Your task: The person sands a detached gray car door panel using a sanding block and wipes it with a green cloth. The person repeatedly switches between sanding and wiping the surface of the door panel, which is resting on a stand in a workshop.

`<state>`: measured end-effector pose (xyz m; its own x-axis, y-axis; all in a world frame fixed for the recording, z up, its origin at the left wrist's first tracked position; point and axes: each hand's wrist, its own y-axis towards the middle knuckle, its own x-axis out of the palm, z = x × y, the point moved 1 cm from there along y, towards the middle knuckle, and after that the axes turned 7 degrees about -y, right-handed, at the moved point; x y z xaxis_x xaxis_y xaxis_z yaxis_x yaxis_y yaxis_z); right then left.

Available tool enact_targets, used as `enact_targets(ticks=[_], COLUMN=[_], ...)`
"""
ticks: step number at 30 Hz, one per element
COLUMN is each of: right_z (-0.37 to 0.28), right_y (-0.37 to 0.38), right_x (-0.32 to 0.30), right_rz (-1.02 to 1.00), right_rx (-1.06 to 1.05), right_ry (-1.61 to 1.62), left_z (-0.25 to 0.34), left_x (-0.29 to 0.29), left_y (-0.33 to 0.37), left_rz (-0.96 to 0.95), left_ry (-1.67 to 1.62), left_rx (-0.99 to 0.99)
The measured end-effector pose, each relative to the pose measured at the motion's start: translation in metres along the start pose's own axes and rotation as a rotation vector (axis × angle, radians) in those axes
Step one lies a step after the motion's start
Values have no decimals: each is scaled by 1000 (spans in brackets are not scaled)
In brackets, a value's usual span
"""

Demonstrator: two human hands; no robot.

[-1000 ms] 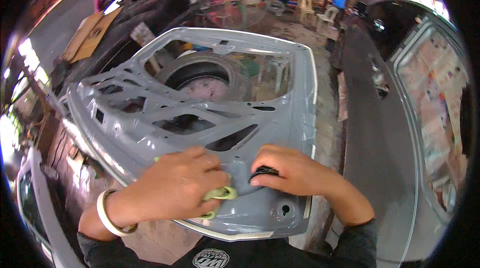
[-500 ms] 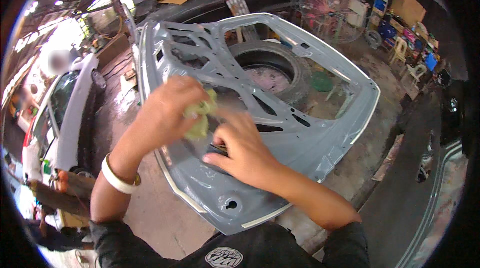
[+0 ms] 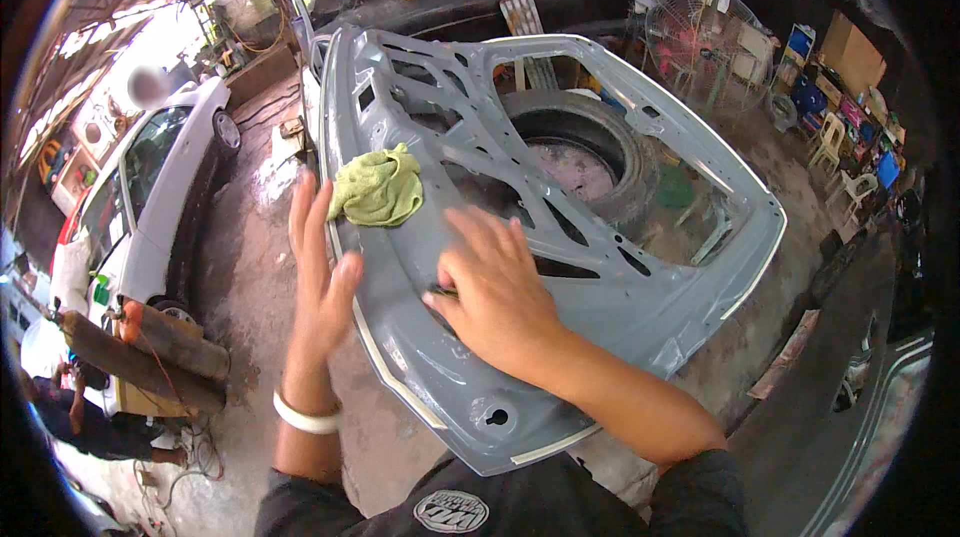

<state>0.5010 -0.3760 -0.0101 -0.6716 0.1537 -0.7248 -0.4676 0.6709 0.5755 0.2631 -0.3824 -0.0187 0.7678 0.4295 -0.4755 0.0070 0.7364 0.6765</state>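
A grey car body panel (image 3: 600, 317) with cutouts and a large window opening lies before me, its edges taped in pale strips. My left hand (image 3: 322, 277) is raised at the panel's left edge, open and holding nothing, its fingers slightly blurred. Just past its fingertips, a crumpled yellow-green cloth (image 3: 380, 187) rests on the panel. My right hand (image 3: 500, 297) is low over the panel's near middle, curled around a dark block (image 3: 446, 291). Only a sliver of the block shows by the thumb, and its underside is hidden.
Beneath the window opening lies a tire (image 3: 575, 112). A white car (image 3: 165, 187) and rusty gas cylinders (image 3: 165, 337) stand on the left, near another person (image 3: 75, 417). At the back right are a large fan (image 3: 705, 42) and plastic chairs (image 3: 828, 142). A dark panel (image 3: 830, 387) is at right.
My left hand has let go of the cloth, which now lies on the panel, and has drawn back and opened. My right hand stays over the panel with the dark block.
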Motion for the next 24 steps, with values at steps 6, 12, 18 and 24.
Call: enact_targets(ticks=[6,12,18,24], right_z=[0,6,-28,-42], right_y=[-35,-79,-78,-46], right_x=[-8,-37,-72,-71], right_rz=[-21,74,-175,-161], right_rx=[4,108,165,-309], right_ry=[113,155,411,-133], left_z=[40,42,70,70], left_x=[11,8,5,12], left_y=[-53,-67,-101,-113], left_rz=[115,16,-73,40], left_ry=[-191,-166,-69,-89], left_rx=[15,187,359,337])
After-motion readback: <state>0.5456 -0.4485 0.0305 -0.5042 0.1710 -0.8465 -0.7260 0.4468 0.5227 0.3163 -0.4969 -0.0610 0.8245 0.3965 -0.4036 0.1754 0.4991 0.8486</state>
